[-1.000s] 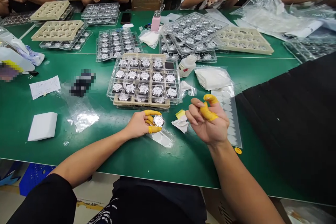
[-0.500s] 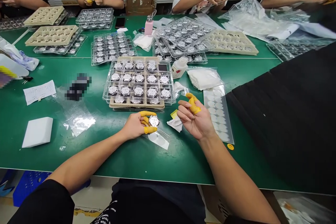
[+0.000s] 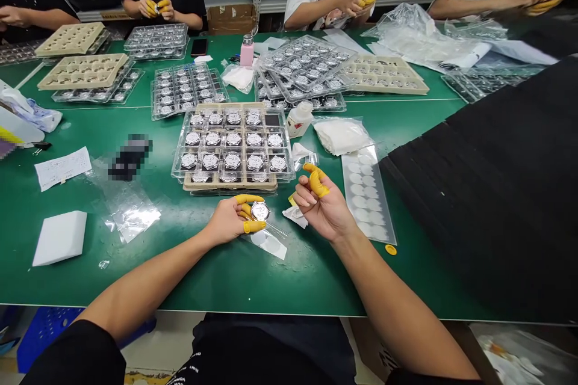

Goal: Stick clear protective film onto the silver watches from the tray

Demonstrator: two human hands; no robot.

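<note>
My left hand (image 3: 232, 218), with yellow finger cots, grips a round silver watch case (image 3: 261, 211) by its edge between thumb and fingers. Its pale face carries dark marks too small to read. Just below it, a clear strip with round stickers (image 3: 266, 244) lies on the green table. My right hand (image 3: 323, 201) is raised to the right of the watch case, apart from it. Its thumb and index finger, in yellow cots, are drawn together, and the other fingers curl. Anything between those tips is hidden. A crumpled white tissue (image 3: 295, 215) rests beside the right fingers.
A clear tray of watch cases (image 3: 232, 139) sits on a beige tray ahead. To the right are a white bottle (image 3: 300, 120), a sheet of round stickers (image 3: 366, 192) and a black board (image 3: 487, 192). A white foam block (image 3: 61, 238) lies left. Co-workers sit opposite.
The whole view has shifted slightly, moving the table's things a little left and down. My right hand has come slightly nearer the watch case. The left hand keeps its hold.
</note>
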